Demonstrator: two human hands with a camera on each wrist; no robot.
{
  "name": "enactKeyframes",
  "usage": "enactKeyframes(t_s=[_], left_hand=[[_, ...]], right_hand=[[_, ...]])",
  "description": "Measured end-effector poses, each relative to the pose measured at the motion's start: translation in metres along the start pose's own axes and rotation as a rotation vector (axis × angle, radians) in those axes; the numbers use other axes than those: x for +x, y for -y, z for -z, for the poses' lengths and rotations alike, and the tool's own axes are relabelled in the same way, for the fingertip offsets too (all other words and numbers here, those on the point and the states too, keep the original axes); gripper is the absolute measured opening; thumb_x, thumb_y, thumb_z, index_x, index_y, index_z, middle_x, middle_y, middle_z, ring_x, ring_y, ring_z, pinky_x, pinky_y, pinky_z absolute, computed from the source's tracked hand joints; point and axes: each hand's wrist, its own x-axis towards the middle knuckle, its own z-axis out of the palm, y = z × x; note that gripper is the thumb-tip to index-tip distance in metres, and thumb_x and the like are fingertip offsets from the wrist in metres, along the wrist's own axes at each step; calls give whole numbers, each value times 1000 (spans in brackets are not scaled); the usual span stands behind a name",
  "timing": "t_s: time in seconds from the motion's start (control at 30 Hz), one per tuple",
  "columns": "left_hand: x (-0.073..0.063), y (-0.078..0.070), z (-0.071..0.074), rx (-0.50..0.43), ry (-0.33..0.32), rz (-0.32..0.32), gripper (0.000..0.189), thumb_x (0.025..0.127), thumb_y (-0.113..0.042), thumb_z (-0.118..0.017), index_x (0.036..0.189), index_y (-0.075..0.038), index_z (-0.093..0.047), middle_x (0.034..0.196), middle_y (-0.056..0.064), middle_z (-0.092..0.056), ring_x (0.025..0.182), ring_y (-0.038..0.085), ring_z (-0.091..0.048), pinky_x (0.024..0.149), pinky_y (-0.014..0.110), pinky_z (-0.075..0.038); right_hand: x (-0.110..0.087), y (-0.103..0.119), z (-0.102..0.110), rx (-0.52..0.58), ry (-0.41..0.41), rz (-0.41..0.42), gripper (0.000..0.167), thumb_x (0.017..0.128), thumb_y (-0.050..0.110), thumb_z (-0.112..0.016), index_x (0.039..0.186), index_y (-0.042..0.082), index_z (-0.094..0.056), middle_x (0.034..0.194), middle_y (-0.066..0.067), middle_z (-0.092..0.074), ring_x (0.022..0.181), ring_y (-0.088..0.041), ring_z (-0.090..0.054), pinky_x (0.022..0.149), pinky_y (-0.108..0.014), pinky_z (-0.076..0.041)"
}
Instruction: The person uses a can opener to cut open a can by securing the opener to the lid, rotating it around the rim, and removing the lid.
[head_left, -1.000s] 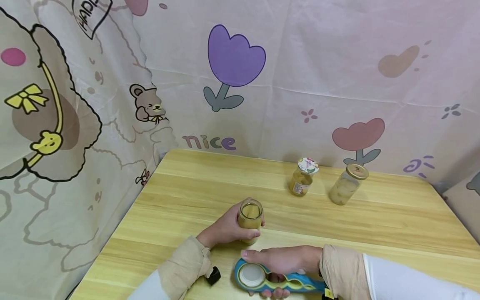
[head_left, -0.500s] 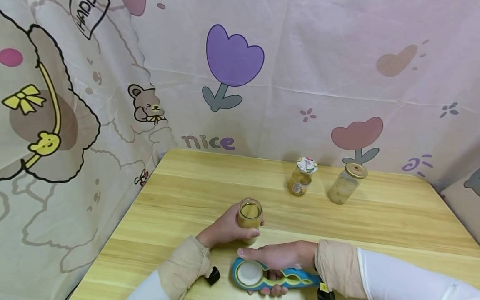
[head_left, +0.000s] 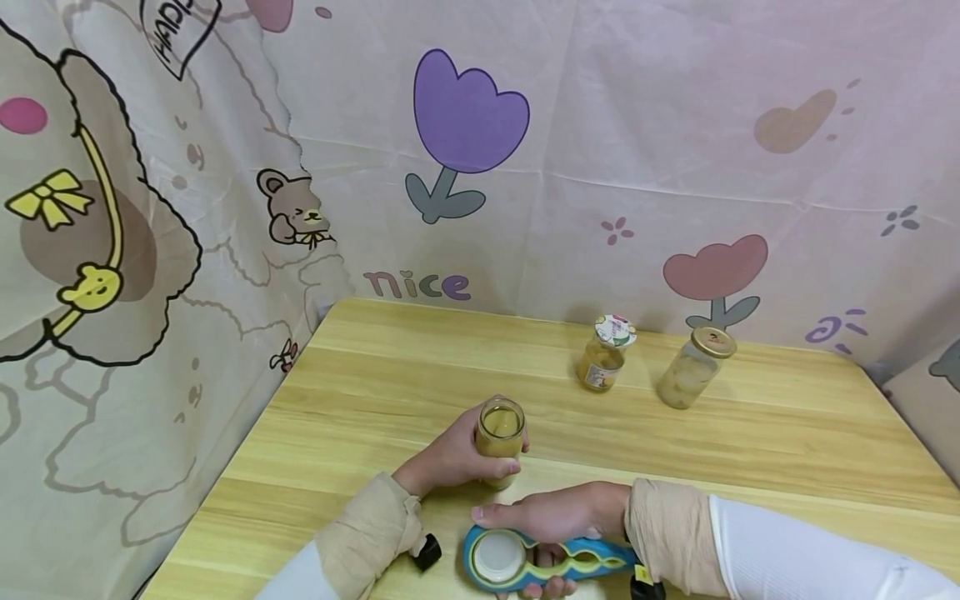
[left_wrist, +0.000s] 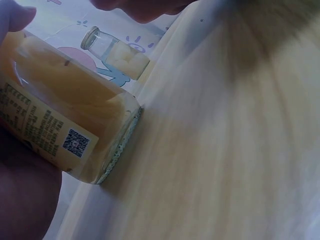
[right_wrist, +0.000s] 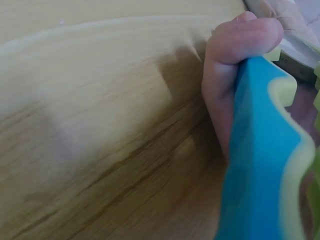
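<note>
My left hand (head_left: 450, 450) grips an uncapped glass jar (head_left: 501, 446) upright on the table, its thumb across the near side. Yellowish fruit pieces in liquid fill the jar; in the left wrist view its label (left_wrist: 47, 127) carries a QR code. In front of the jar, my right hand (head_left: 558, 512) holds a blue and yellow multi-hole jar opener (head_left: 603, 557), thumb along the upper edge and fingers curled under the lower one. A round lid (head_left: 498, 557), whitish face up, sits in the opener's largest hole. Part of the opener is hidden by the palm.
Toward the back right of the wooden table (head_left: 390, 367) stand two capped jars: a short one with a patterned lid (head_left: 615, 331) and a taller gold-lidded jar (head_left: 686, 375) of pale fruit. A printed cloth (head_left: 585, 167) hangs behind the table.
My right hand, with the jar opener and lid, has shifted slightly to the left. The left hand and its jar stay in place.
</note>
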Motion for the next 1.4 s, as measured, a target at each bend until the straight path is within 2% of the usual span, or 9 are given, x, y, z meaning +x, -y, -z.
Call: enactKeyframes(t_s=[0.27,0.43,0.73,0.8,0.97,1.07,1.17,1.4], left_hand=[[0,-1,-1,1,-15,6,39,88,-5,-74,121,-6,-54,108,24,-65,95,11,-64,94,31,-54],[0,-2,-1,0,-14,3,39,88,-9,-75,121,-8,-54,108,24,-65,95,11,-64,93,32,-55],[-1,-2,-1,0,-11,-1,39,89,-9,-75,121,-8,-54,108,24,-65,96,10,-64,94,31,-55],[-1,-2,-1,1,-11,-2,38,89,-9,-75,121,-8,-54,108,24,-65,96,10,-64,94,31,-55],[-1,-2,-2,5,-13,-2,38,89,-8,-75,121,-8,-54,108,24,-65,94,10,-64,93,31,-55],[-1,-2,-2,4,-14,-2,38,89,-7,-75,121,-8,-54,108,24,-65,94,10,-64,92,31,-55],[-1,-2,-2,-3,-12,-1,38,89,-8,-74,122,-8,-54,108,24,-65,95,10,-64,93,31,-55],[-1,-2,-2,-4,-4,-1,38,90,-8,-73,122,-8,-54,109,24,-64,95,11,-64,93,33,-55]], right_hand=[[-1,0,0,-2,-4,0,79,99,79,-24,96,12,-67,62,2,-57,44,-13,-41,48,-26,-40],[-2,1,-1,-8,-20,-13,78,100,78,-22,91,14,-66,60,2,-57,46,-12,-44,50,-24,-40],[-2,-1,4,-6,-9,-21,83,98,80,-23,92,11,-68,60,1,-60,46,-12,-45,50,-23,-35],[-2,-2,6,-8,-21,-20,82,98,80,-25,91,11,-67,60,1,-57,46,-12,-41,50,-24,-31],[-1,-4,6,-29,-127,-2,74,100,77,-31,96,12,-67,67,3,-47,48,-12,-27,50,-25,-23],[-1,-6,4,-23,-150,11,72,100,75,-32,98,12,-67,68,3,-51,48,-12,-29,49,-25,-22],[-1,-6,3,-4,-157,-3,74,99,77,-34,96,11,-68,65,0,-57,47,-12,-36,48,-24,-25],[-3,-5,2,-22,-171,-27,72,100,75,-34,102,12,-68,68,0,-56,49,-13,-38,50,-24,-27]])
